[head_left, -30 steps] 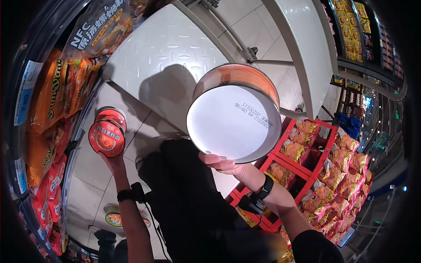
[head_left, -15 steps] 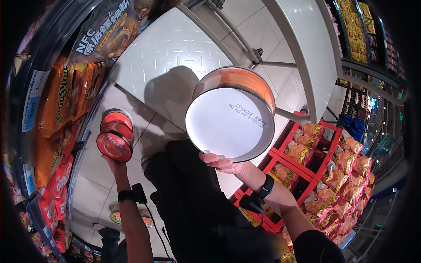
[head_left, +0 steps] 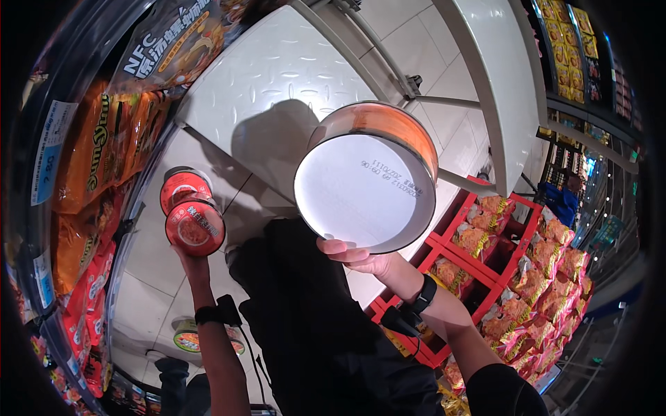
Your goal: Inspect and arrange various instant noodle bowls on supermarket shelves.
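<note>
My right hand [head_left: 354,256] grips the lower edge of a large round tub [head_left: 364,191], fingers curled over its rim. The tub is tilted so that its white underside faces me, with dark print on it, and its orange side shows at the top. On the left, my left hand [head_left: 191,262] is closed around a red round food tub [head_left: 195,227] with a dark rim and a picture on its lid. Behind that lid is another red round part [head_left: 186,188]; I cannot tell whether this is a second tub.
At left a shelf holds orange noodle packs [head_left: 90,159] and a grey pouch [head_left: 166,48]. A white step platform [head_left: 277,62] stands ahead. Red crates [head_left: 479,267] with noodle packs are at right. Round tubs [head_left: 187,336] sit low by my left forearm.
My left hand has moved slightly right, and the red tub's lid has turned to face me more. The large tub in my right hand has barely shifted.
</note>
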The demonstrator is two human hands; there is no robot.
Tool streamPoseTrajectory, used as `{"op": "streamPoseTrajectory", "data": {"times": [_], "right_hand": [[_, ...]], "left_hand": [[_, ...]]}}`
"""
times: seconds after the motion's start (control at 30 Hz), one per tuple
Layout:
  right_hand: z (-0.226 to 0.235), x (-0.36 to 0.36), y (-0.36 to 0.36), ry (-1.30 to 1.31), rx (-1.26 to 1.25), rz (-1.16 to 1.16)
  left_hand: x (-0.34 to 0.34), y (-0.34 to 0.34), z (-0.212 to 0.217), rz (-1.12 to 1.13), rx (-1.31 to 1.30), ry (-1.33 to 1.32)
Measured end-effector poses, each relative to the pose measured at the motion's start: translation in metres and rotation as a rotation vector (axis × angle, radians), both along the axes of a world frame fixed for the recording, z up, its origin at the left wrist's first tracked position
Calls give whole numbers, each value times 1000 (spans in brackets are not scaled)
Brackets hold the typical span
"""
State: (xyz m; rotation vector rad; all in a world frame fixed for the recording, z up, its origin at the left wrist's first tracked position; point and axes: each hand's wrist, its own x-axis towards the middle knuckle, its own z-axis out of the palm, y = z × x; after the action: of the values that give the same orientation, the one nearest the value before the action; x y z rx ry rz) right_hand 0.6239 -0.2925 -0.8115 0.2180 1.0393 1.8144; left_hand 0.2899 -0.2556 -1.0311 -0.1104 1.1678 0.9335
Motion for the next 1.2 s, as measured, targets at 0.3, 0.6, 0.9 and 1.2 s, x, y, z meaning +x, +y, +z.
{"op": "streamPoseTrajectory", "data": {"times": [0.3, 0.6, 0.9, 1.2], "right_hand": [[30, -10, -2, 27, 21, 28], [153, -11, -20, 34, 21, 63], [282, -6, -30, -99, -25, 150], [362, 12, -36, -299, 137, 228]], "left_hand": [[-19, -3, 38, -767, 451, 564], [-48, -30, 193, -375, -195, 52], [-32, -38, 367, -308, -182, 63], [13, -32, 557, -377, 106, 41]]}}
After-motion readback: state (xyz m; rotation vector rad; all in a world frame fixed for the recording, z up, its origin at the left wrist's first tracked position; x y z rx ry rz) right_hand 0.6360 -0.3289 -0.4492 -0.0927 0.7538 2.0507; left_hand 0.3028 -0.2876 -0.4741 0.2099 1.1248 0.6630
